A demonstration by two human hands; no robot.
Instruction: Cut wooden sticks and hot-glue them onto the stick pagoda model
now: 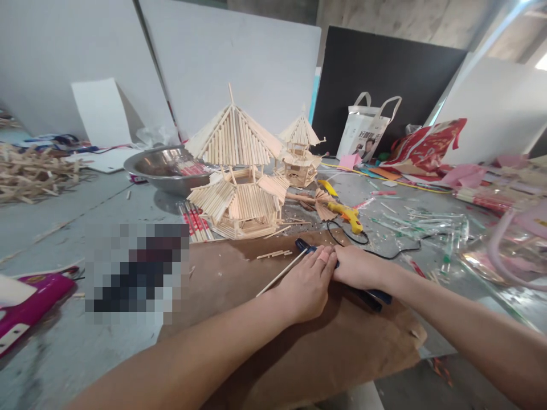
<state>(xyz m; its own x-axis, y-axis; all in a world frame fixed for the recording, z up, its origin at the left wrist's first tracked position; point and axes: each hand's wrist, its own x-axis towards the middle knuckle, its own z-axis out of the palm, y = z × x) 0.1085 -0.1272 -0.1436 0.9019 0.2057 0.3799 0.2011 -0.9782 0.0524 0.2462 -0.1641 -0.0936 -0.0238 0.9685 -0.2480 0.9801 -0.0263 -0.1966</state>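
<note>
Over the brown sheet (205, 285), my left hand (308, 280) is closed beside a dark blue tool (304, 245), with a thin wooden stick (280, 274) running out from under its fingers toward the lower left. My right hand (356, 266) is wrapped round the tool, whose dark handles (378, 297) show below the wrist. Both hands touch each other. Several short stick pieces (274, 254) lie on the sheet. Behind them stands a stick-built pavilion model (243, 199) with a pointed roof.
A smaller pavilion model (299, 165) stands behind, near a metal bowl (164, 176). A yellow glue gun (346, 213) with a black cable lies right of the model. A purple tool (36, 307) is at far left, plastic wrappers (444, 233) at right.
</note>
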